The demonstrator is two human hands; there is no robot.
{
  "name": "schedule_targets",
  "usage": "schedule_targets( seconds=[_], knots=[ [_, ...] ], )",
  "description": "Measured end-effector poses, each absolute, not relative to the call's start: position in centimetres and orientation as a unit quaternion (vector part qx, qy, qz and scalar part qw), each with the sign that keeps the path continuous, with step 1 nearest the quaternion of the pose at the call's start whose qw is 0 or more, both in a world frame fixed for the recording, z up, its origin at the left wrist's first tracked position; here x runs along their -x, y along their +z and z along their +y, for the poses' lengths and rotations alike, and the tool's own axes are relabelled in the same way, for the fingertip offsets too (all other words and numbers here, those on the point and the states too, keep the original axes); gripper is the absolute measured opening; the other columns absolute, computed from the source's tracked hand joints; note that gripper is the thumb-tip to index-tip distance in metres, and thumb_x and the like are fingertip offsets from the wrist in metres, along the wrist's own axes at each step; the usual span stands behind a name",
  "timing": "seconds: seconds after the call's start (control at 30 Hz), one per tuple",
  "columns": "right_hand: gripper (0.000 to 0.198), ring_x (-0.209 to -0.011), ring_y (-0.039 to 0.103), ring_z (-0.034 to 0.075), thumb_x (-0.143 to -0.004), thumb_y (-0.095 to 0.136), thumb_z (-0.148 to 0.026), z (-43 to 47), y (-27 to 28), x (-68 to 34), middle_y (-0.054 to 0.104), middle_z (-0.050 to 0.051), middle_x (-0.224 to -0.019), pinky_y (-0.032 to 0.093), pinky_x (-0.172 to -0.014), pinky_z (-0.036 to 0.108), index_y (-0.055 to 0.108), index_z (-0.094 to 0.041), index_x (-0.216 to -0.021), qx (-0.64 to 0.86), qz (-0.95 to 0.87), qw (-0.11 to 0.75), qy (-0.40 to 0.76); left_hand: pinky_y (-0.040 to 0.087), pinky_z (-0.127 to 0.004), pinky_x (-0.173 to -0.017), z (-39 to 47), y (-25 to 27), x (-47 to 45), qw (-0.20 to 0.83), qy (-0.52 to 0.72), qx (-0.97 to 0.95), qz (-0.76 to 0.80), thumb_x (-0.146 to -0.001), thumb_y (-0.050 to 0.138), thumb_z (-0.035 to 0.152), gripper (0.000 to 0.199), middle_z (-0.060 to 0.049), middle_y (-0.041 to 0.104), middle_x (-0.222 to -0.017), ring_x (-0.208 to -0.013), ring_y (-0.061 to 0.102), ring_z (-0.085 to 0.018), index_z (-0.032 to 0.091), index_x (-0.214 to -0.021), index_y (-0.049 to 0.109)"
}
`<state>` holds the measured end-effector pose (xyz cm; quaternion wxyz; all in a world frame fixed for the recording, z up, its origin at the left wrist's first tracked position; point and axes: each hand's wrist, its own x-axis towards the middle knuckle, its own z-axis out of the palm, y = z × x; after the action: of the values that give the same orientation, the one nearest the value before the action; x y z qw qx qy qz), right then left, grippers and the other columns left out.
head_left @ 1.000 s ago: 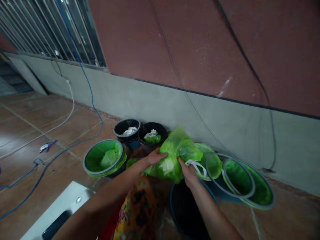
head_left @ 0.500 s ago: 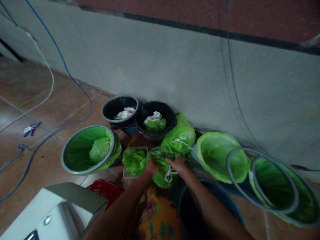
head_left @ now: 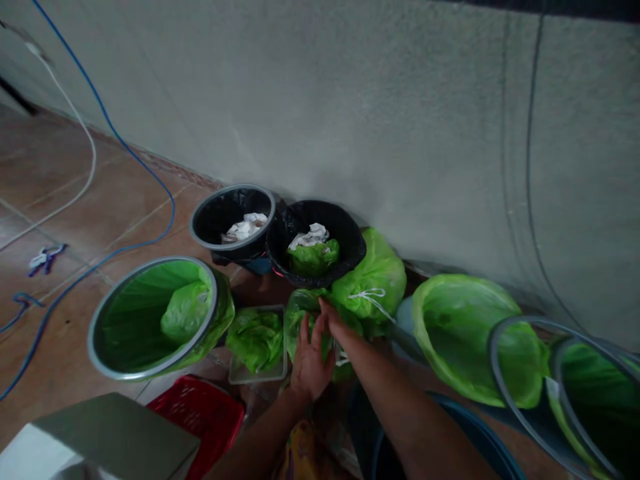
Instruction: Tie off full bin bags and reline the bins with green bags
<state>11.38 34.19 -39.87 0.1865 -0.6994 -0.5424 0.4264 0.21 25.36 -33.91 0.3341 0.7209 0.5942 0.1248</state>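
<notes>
Between the bins, the left hand lies spread on the green bag, the right hand pinching it; thin plastic could tear.

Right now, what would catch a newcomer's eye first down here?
The bright green bags: both hands, left hand and right hand, press on a green bag on the floor, another tied green bag just behind. Green-lined bins ring them, a big one at left, with two black bins against the wall.
</notes>
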Motion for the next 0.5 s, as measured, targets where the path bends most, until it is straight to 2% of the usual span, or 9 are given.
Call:
schedule_targets(
  seconds=[0.1,0.17,0.27,0.33,0.43,0.5],
  knots=[
    [0.049,-0.118,0.063,0.024,-0.081,0.057,-0.013,34.5,-39.5,-13.3,0.068,0.013,-0.128,0.048,-0.104,0.037,0.062,-0.017,-0.130,0.698,-0.548,0.169,0.428,0.033,-0.050,-0.117,25.9,-34.2,-0.9,0.315,0.043,-0.772,0.551,-0.080,0.066,0.028,0.095,-0.014,0.012,-0.169,-0.150,0.027,-0.035,0.026,-0.161,0.015],
    [0.048,-0.119,0.063,0.024,-0.081,0.058,-0.014,34.2,-38.8,-14.5,0.068,0.013,-0.127,0.047,-0.106,0.038,0.063,-0.017,-0.129,0.701,-0.549,0.172,0.422,0.034,-0.054,-0.115,26.7,-34.8,-1.2,0.284,-0.019,-0.775,0.564,-0.080,0.067,0.030,0.095,-0.013,0.013,-0.169,-0.147,0.033,-0.038,0.026,-0.161,0.017],
    [0.043,-0.117,0.064,0.027,-0.082,0.059,-0.019,32.8,-37.1,-15.8,0.069,0.015,-0.124,0.047,-0.105,0.042,0.066,-0.014,-0.124,0.724,-0.521,0.202,0.404,0.035,-0.060,-0.111,28.6,-36.2,-1.4,0.223,-0.110,-0.761,0.599,-0.086,0.057,0.024,0.076,-0.015,0.017,-0.167,-0.143,0.036,-0.043,0.021,-0.157,0.031],
    [0.040,-0.112,0.066,0.027,-0.082,0.059,-0.023,31.2,-35.5,-16.5,0.071,0.016,-0.121,0.049,-0.102,0.043,0.067,-0.013,-0.121,0.722,-0.511,0.239,0.400,0.038,-0.060,-0.109,30.0,-37.0,-1.3,0.191,-0.158,-0.750,0.613,-0.089,0.047,0.015,0.062,-0.016,0.027,-0.164,-0.142,0.038,-0.042,0.017,-0.151,0.044],
    [0.039,-0.102,0.069,0.025,-0.084,0.057,-0.031,28.1,-32.4,-17.4,0.073,0.012,-0.115,0.055,-0.091,0.041,0.069,-0.017,-0.118,0.698,-0.504,0.292,0.417,0.043,-0.055,-0.104,31.6,-37.7,-1.2,0.177,-0.182,-0.747,0.614,-0.088,0.039,0.006,0.054,-0.018,0.042,-0.156,-0.137,0.044,-0.039,0.014,-0.138,0.059],
    [0.039,-0.100,0.070,0.024,-0.084,0.057,-0.036,25.8,-30.3,-18.5,0.074,0.010,-0.113,0.057,-0.086,0.039,0.069,-0.020,-0.117,0.704,-0.481,0.309,0.421,0.046,-0.054,-0.100,32.2,-37.5,-1.3,0.183,-0.173,-0.745,0.618,-0.088,0.040,0.007,0.051,-0.020,0.045,-0.153,-0.131,0.050,-0.039,0.012,-0.133,0.062]
  ],
)
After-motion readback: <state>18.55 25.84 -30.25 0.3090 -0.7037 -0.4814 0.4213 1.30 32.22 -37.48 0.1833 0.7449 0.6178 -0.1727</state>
